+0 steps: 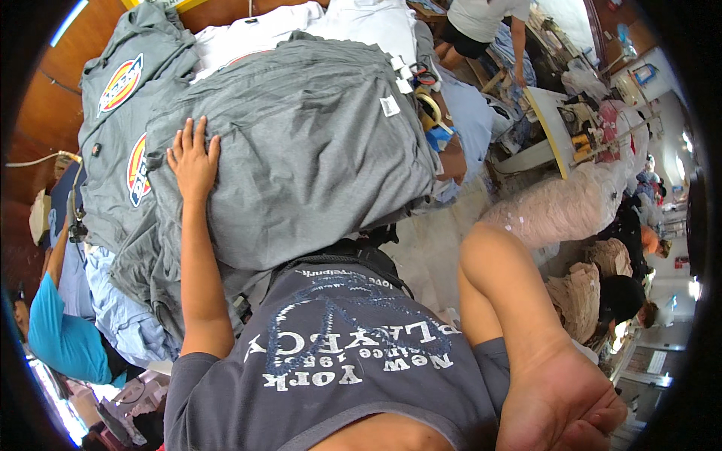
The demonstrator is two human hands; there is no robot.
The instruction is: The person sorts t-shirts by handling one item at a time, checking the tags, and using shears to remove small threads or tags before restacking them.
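Observation:
My left hand lies flat on a grey T-shirt, its fingers spread over the cloth. The T-shirt is laid out over a pile of similar garments on the work surface, and a small white label shows near its right end. At its left lies another grey T-shirt with a colourful oval print. My right hand is raised close to the camera at the lower right, palm showing bare. Its fingers are loosely bent and partly cut off by the picture's rim, and I see nothing in them.
White garments lie behind the grey ones. Tape rolls and scissors sit at the pile's right end. Light blue cloth hangs at the left, near a person in a turquoise top. A plastic-wrapped bundle stands right; another person is behind.

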